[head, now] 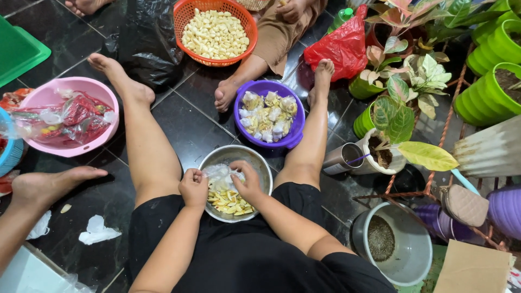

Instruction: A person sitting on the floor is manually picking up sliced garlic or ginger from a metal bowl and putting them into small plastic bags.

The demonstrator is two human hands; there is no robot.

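- Both hands, left hand (194,187) and right hand (247,182), have fingers curled narrow, pinching a thin clear plastic bag (220,174) between them.
- Beneath sits a round steel bowl (262,165) holding pale yellow slices (228,202), between the person's legs.
- Just beyond, a purple basin (296,133) holds small filled bags.
- Farther off, an orange mesh basket (187,11) contains peeled cloves.

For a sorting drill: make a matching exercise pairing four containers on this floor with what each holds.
Containers:
1. orange basket
2. purple bowl
3. metal bowl
4. pink basin

Contents:
a. small tied clear bags
b. yellowish slices, with both hands over them
c. peeled pale cloves
d. red packets in plastic

Pairs: 1-c, 2-a, 3-b, 4-d
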